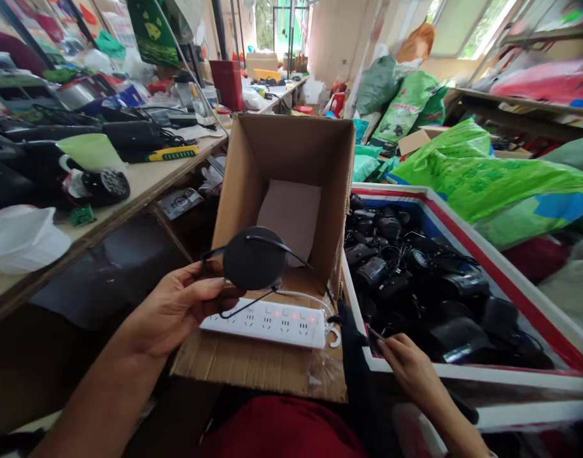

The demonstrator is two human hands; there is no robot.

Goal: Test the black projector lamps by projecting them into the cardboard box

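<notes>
L hand [177, 308] grips blk disc [254, 259] – R hand [410, 357] pinches sth thin, poss. cord [374, 333]

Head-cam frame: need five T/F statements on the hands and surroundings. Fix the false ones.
1. The left hand holds a round-faced black device. True.
2. The white rectangular power strip lies inside the brown cardboard box. False: the strip lies on the cardboard flap in front of the box's opening.
3. Small red lights glow on the strip. True.
4. The pale green handled cup is on the floor. False: the cup is on the wooden table at left.
5. The white-rimmed, red-striped crate holds many black devices. True.
</notes>
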